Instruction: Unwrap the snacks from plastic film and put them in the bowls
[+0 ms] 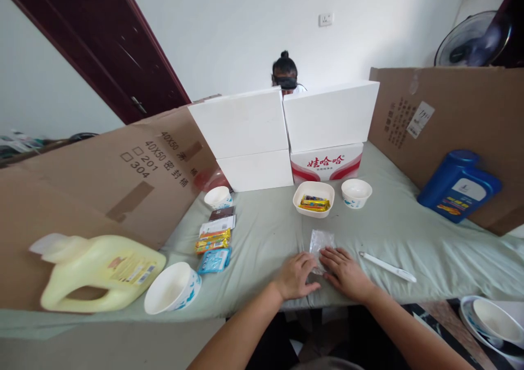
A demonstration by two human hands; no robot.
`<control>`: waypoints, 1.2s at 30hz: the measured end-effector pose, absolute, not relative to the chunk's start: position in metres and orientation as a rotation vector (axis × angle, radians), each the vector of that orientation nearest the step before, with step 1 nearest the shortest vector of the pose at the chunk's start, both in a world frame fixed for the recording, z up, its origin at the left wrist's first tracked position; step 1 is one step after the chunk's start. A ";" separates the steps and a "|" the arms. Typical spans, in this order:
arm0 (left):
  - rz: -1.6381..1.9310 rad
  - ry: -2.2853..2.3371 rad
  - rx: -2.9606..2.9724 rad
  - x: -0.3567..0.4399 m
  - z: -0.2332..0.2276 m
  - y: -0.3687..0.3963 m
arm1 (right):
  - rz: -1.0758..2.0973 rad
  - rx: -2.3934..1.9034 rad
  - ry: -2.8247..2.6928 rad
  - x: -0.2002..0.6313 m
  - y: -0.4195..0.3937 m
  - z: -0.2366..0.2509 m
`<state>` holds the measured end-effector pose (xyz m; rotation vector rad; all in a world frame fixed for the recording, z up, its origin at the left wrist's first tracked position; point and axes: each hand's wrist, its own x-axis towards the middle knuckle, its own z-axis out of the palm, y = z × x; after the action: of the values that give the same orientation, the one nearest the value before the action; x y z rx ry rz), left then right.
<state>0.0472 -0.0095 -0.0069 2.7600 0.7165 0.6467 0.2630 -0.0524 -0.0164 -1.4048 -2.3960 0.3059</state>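
A small clear plastic packet (318,240) lies flat on the pale green cloth, and its lower part is partly covered by my hands. My left hand (295,276) rests at the packet's left edge, fingers slightly curved and thumb apart. On its right side, my right hand (344,272) lies with stretched fingers over the packet. Neither hand grips anything. Right of it is a slim white pen-shaped tool (388,267). Beyond the packet stands a cream square bowl (300,208) with yellow-wrapped bars (314,203) in it.
White boxes (245,132) form a wall at the back, with a person (284,75) behind. Paper bowls (172,288), wrapped packets (213,240) and a yellowish jug (102,272) stand left. A blue jug (456,187) leans by the right cardboard (446,113).
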 end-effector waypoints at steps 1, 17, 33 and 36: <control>0.629 0.714 2.753 0.046 -0.006 -0.010 | 0.303 -1.405 -2.374 0.263 -0.053 -0.017; 0.652 1.152 2.378 0.058 0.001 -0.016 | 0.678 -1.527 -1.778 0.257 -0.069 -0.022; 0.595 1.654 2.434 0.106 -0.020 0.003 | 0.257 -2.136 -1.869 0.233 -0.048 -0.008; 0.692 1.619 2.499 0.104 -0.024 0.003 | 0.199 -2.126 -1.820 0.239 -0.045 -0.005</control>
<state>0.1041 0.0034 -0.0237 2.4991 1.6194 0.6923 0.2392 -0.0450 -0.0049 -2.1257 -1.8203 0.1985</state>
